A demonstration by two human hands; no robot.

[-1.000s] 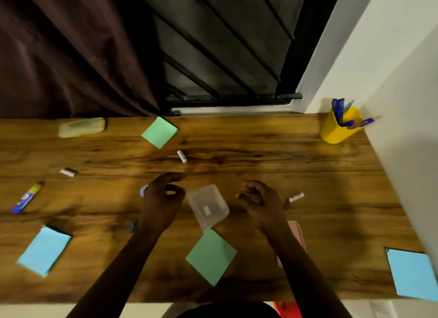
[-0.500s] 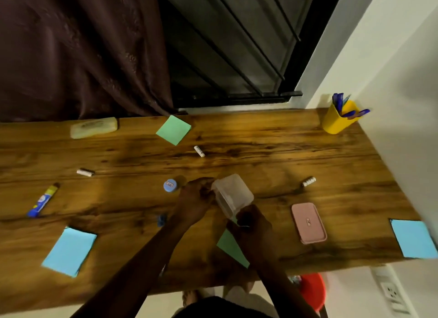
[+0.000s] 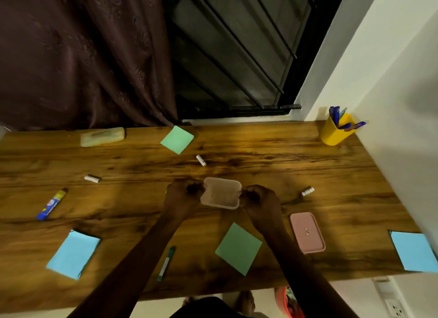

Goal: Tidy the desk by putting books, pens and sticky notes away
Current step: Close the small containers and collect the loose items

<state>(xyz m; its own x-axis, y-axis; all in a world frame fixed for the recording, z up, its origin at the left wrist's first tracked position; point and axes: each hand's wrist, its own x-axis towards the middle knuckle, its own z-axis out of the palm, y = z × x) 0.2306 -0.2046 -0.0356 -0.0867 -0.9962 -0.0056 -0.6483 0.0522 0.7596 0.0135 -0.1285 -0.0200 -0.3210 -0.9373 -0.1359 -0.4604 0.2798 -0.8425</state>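
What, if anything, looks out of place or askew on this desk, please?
Nothing spilled. Sticky notes lie scattered askew, and a pink lid lies apart from the clear container held by the left hand and right hand.

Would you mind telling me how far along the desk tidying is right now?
Early on. Blue pens already stand in the yellow plastic cup. The left hand and right hand grip a translucent plastic tub. Square green sticky notes, square blue sticky notes and a teal pen lie loose.
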